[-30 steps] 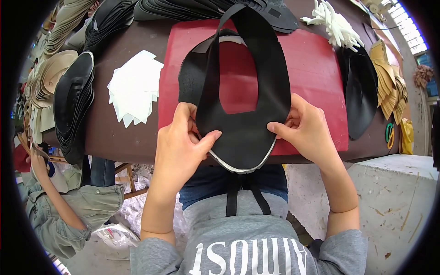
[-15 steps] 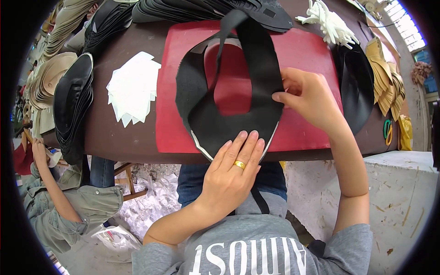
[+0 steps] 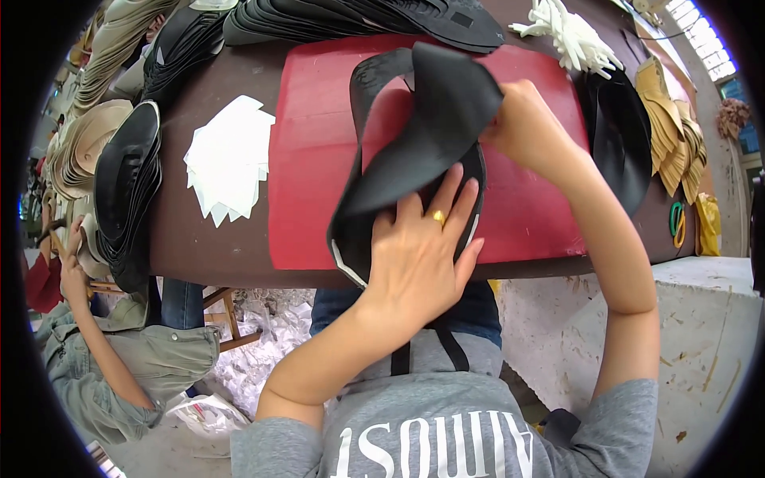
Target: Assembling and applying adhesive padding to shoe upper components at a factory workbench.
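Note:
A black leather piece [image 3: 430, 135] with a wide opening, like a shoe upper, lies on the red mat near the table's front edge. Its top layer is lifted and folded over toward the left, baring a black under layer [image 3: 355, 248] edged with a white strip. My right hand [image 3: 530, 123] is closed on the lifted layer's right side, its fingertips partly hidden behind the leather. Fingers spread, my left hand [image 3: 418, 255], with a gold ring, lies flat on the lower part of the piece, some fingertips next to the fold.
The red mat [image 3: 307, 175] covers the middle of the brown table [image 3: 211, 267]. White cut sheets [image 3: 227, 159] lie left, stacked black pieces [image 3: 127, 183] beyond. White gloves [image 3: 566, 36], tan pieces [image 3: 669, 119] and scissors [image 3: 677, 223] are right. A co-worker's hand [image 3: 73, 279] is at left.
My right hand has moved up, lifting and folding the top leather layer leftward. My left hand has slid up and right on the piece, its fingers spreading. The piece's upper part has shifted.

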Demonstrator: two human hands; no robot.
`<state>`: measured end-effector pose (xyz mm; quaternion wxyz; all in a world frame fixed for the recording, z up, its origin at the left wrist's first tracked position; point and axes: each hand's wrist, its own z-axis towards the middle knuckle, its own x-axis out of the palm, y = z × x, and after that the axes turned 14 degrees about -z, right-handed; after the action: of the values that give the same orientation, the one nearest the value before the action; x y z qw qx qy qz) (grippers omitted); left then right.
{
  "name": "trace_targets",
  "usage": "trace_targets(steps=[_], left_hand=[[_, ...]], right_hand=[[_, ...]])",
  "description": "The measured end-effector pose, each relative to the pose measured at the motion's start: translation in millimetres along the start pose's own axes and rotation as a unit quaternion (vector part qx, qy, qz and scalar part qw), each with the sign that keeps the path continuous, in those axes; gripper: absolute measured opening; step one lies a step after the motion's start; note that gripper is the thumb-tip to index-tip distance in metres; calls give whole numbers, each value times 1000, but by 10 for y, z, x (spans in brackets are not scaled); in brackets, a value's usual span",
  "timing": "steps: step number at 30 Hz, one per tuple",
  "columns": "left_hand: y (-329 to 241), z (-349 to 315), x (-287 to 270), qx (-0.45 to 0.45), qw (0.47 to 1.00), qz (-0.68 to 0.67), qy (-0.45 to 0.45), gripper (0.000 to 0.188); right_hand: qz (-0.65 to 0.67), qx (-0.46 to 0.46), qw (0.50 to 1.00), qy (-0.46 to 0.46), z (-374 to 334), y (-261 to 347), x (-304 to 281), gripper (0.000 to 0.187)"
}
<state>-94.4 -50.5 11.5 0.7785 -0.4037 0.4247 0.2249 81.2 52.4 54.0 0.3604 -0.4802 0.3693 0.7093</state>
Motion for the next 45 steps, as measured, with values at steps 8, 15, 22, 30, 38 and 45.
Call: trace_targets(steps=[8, 15, 22, 30, 38, 45], left_hand=[[33, -20, -71, 68, 996, 12, 60, 50], [-258, 76, 172, -24, 994, 97, -47, 43], [-110, 400, 254, 27, 994, 91, -47, 36], [17, 700, 355, 25, 998, 59, -24, 21], [43, 766, 621, 107, 973, 189, -79, 26], [0, 841, 752, 49, 967, 245, -59, 31]], right_hand=[[-25, -48, 998, -26, -83, -46, -96, 18], [-44, 21, 998, -36, -239, -278, 11, 10], [-53, 15, 996, -65, -155, -287, -7, 24], [-357, -50, 918, -168, -159, -94, 85, 12], [-281, 14, 959, -24, -85, -481, -148, 12], [-320, -6, 944, -77, -130, -382, -67, 12]])
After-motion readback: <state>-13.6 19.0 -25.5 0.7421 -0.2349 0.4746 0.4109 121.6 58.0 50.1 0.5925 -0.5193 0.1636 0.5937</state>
